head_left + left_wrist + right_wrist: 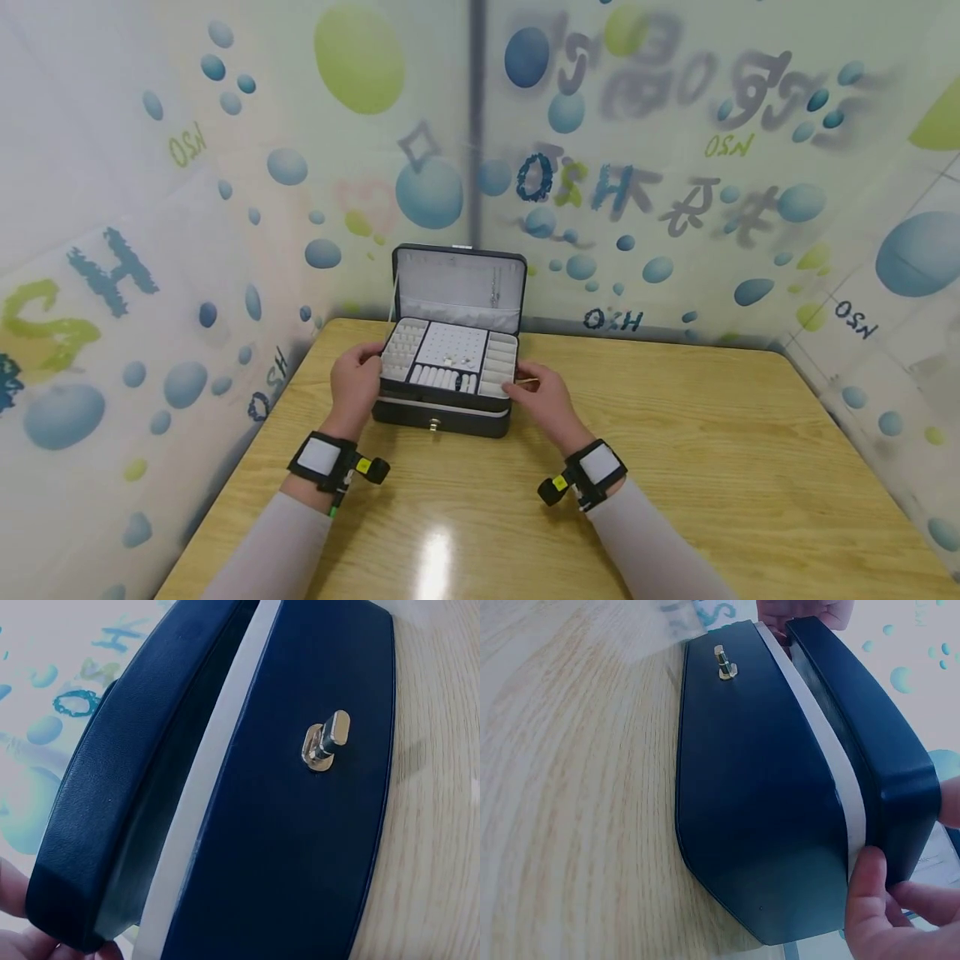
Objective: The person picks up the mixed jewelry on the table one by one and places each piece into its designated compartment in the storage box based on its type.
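Observation:
A dark jewelry box (468, 423) stands on the table, its lid (459, 282) raised at the back. Above the base, the dark-sided upper tray (442, 393) is held slightly up, with a gap between them in both wrist views. My left hand (356, 385) grips the tray's left end, and my right hand (551, 402) its right end, fingers curled round the edge. Pale compartments fill the tray, with small earrings (459, 361) on the middle pad and a dark ring (458, 381) among the ring rolls. A gold clasp (324, 741) sits on the base's front.
A necklace (495, 287) hangs inside the lid, above a gathered pocket (457, 312). The wooden table (675, 450) extends to the right and towards me. Behind it and at both sides stand pale wall sheets (637, 217) with bubbles and lettering.

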Tool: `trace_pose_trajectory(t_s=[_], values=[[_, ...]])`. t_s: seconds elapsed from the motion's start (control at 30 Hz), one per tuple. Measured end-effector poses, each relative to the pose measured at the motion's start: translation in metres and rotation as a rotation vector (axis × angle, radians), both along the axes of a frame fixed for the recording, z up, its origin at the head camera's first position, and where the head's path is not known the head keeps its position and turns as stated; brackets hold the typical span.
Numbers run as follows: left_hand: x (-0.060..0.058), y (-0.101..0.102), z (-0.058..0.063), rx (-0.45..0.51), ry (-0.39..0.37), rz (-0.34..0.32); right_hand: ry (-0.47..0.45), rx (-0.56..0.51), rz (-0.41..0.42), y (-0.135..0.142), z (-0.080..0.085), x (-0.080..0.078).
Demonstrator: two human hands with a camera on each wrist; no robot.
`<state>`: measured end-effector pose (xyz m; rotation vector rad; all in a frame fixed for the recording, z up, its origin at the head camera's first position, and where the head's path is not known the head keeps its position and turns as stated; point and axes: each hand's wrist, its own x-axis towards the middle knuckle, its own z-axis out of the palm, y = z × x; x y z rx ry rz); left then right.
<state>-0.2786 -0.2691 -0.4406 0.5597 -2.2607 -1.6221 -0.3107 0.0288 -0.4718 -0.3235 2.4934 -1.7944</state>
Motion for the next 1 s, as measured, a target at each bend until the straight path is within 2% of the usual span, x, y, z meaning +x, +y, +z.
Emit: trace_pose_trajectory(t_s=[0.33,0.53,1.0], values=[[-0.001,-0.001,-0.003,-0.013,0.013,0.015,0.027,0.014,0.025,0.0,-0.001,0.001],[-0.002,0.0,-0.006,-0.018,0.019,0.035,0.011,0.001,0.047,0.001,-0.002,0.002],[-0.003,-0.001,-0.011,0.008,0.008,0.067,0.018,0.057,0.099,0.0,-0.004,0.002]])
